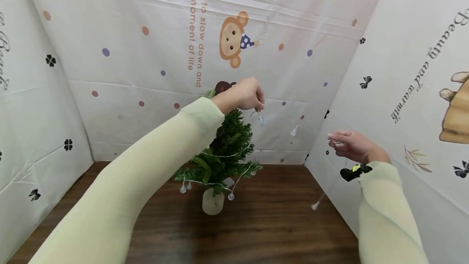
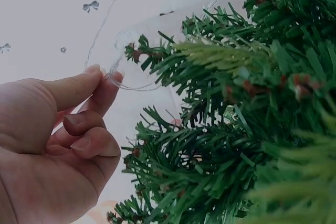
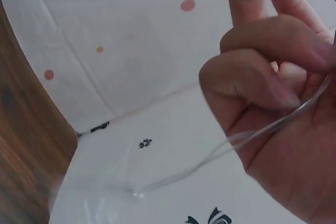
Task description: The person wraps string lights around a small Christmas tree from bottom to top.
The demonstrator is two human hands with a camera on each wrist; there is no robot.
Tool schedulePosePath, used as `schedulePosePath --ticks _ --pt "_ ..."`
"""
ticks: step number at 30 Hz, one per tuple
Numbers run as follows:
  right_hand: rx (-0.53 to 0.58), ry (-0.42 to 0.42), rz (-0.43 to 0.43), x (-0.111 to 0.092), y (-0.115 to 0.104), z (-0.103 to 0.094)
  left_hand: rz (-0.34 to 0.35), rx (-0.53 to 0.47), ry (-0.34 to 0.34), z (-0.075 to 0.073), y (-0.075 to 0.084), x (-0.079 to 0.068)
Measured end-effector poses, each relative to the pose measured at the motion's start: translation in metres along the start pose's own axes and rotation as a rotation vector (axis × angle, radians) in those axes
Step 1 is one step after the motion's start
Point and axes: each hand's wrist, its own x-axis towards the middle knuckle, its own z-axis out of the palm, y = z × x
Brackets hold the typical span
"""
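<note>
Left sleeve (image 1: 157,162), long, pale yellow, finely ribbed, with pale greenish cuff (image 1: 206,114); right sleeve (image 1: 388,215), matching, creased; black rounded wrist device (image 1: 348,174) at right cuff (image 1: 379,169), bearing bright yellow patch (image 1: 356,168).

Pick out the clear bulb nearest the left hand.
The bulb just beneath the left hand in the head view, beside the tree; the others sit farther away, lower on the tree or off toward the right hand.

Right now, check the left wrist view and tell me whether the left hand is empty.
No, the left hand pinches the clear wire of the light string beside the green tree.
</note>
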Motion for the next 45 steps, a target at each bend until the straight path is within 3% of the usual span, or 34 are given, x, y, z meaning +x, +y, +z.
schedulePosePath --ticks 6,14,19,22,25,28,32,39,45 --pt "-0.011 -0.022 0.022 -0.013 -0.001 -0.007 0.002 -0.002 0.016 -0.003 -0.005 0.000" --pt "-0.124 -0.026 0.012 -0.020 -0.018 -0.005 0.005 0.005 0.020 0.000 -0.010 0.001" --pt "0.024 -0.013 -0.090 -0.014 -0.035 0.004 0.034 0.029 0.018 0.006 -0.007 0.003" --pt "0.115 0.046 -0.141 -0.009 -0.046 0.010 0.085 -0.009 0.014 0.009 -0.004 0.004" --pt "0.143 0.096 -0.173 -0.004 -0.056 0.017 0.142 -0.054 0.015 0.011 0.000 0.007" --pt "0.135 0.113 -0.185 0.002 -0.065 0.023 0.166 -0.021 0.026 0.014 0.002 0.010" --pt "0.120 0.145 -0.187 0.011 -0.076 0.033 0.121 0.104 0.028 0.014 0.003 0.011" --pt "0.085 0.299 -0.188 0.030 -0.107 0.057 -0.057 0.253 -0.018 0.010 -0.003 0.011" --pt "-0.032 0.373 -0.180 0.053 -0.143 0.088 -0.069 0.279 0.009 -0.009 -0.010 0.009"
